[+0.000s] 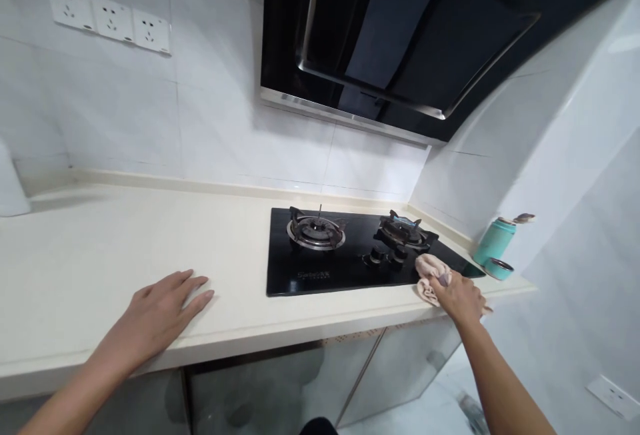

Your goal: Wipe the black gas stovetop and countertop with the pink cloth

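My right hand (463, 296) is closed around a bunched pinkish cloth (431, 274), pressed down at the front right edge of the black gas stove (345, 272). Part of the cloth is hidden under my fingers. Flat on the cream countertop (150, 228), to the left of the stove, rests my left hand (163, 308) with its fingers stretched out and nothing in it. The stove carries two burners, a left one (317, 230) and a right one (407, 230), with two control knobs (385, 256) in front.
A turquoise jar (495, 242) with a spoon-like thing on top stands at the right end, beside a small turquoise bowl-shaped item (499, 268). Overhead hangs a black range hood (360, 42). Wall sockets (110, 16) are at upper left; a white object (11, 182) stands at the left edge.
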`<state>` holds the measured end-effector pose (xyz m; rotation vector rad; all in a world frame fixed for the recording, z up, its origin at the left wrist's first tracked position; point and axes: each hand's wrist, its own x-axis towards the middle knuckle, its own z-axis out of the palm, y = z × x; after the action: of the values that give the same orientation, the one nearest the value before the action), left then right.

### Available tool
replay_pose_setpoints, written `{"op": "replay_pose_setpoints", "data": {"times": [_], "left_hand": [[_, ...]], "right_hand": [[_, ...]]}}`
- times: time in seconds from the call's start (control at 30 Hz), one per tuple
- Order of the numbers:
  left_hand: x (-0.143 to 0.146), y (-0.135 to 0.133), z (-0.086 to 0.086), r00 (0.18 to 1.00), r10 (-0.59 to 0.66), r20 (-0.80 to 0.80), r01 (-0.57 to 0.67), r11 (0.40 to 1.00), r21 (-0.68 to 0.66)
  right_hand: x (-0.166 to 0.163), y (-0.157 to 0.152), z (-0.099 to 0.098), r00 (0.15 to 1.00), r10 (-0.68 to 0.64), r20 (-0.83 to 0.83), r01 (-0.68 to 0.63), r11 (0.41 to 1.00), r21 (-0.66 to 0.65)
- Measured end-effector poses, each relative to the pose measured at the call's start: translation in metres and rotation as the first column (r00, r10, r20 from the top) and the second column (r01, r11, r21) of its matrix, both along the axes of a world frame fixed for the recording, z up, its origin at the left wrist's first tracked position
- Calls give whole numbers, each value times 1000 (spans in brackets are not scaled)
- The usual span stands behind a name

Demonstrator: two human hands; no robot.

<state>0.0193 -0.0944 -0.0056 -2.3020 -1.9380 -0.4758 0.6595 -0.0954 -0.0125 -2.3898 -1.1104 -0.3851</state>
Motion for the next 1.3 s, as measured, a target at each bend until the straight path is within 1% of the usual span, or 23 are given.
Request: {"op": "replay_pose_setpoints", "data": {"times": [0.03,0.07,0.1,0.17,0.23,0.27,0.33,0.4,0.47,0.57,0.63,0.73,0.8,0.87,0.9,0.97,1.0,1.07,1.13,1.2,1.23,1.27,1.3], "left_hand": [[1,0,0,1000,4,2,-4,1000,3],[1,0,0,1000,7,3,-7,1000,4],[2,0,0,1000,6,0,-6,1000,8],[4,0,-1,1000,-6,-18,6,1000,14],[4,0,-2,999,-21,-43,22,1000,23],[4,0,-2,998,-24,-54,26,999,28],[4,1,-3,997,-28,-72,31,999,36],[4,1,-4,996,-26,-80,29,999,44],[3,1,-7,997,-22,-79,27,998,55],[0,1,-11,997,-48,-64,53,995,82],[-3,2,-13,997,-65,-32,68,993,98],[-8,4,-14,994,-73,80,64,992,112],[-10,5,-11,982,-76,176,56,992,116],[-10,5,-6,968,-67,241,43,994,104],[-9,4,-4,966,-60,253,37,995,93],[-5,0,2,969,-49,242,34,997,66],[-3,-2,4,973,-45,228,35,998,50],[2,-8,6,978,-35,206,31,999,24],[6,-12,7,980,-25,199,21,1000,20],[8,-14,6,977,-28,213,21,999,34],[9,-15,5,972,-33,231,24,999,43],[8,-15,4,965,-39,258,27,998,50],[7,-14,4,955,-46,293,30,998,58]], "right_hand": [[4,1,2,998,-62,8,62,998,-20],[3,3,3,996,-85,20,85,996,-32],[-4,3,4,997,-72,36,73,997,-40],[-32,2,3,998,27,65,-24,999,-41],[-78,-3,0,981,180,69,-179,984,-15],[-106,-6,-1,962,265,65,-267,964,16],[-168,-13,-2,917,392,78,-396,917,52],[-231,-20,1,854,514,77,-518,855,40],[-290,-27,6,782,621,45,-623,781,45],[-358,-36,12,613,790,-6,-788,612,70],[-388,-40,13,473,881,-13,-878,473,75],[-409,-43,11,292,956,23,-954,289,80],[-407,-43,9,216,975,44,-974,212,84],[-394,-44,8,171,984,49,-984,168,64],[-383,-45,7,163,986,46,-986,160,49],[-349,-46,3,179,983,35,-984,179,26],[-327,-46,0,214,976,32,-977,213,27],[-269,-44,-10,279,959,56,-960,278,23],[-199,-40,-25,354,928,114,-935,355,9],[-128,-38,-41,444,878,180,-894,447,23],[-98,-37,-48,481,855,194,-873,488,13],[-74,-37,-53,525,825,211,-846,533,22],[-59,-38,-56,547,807,222,-830,557,23]]}}
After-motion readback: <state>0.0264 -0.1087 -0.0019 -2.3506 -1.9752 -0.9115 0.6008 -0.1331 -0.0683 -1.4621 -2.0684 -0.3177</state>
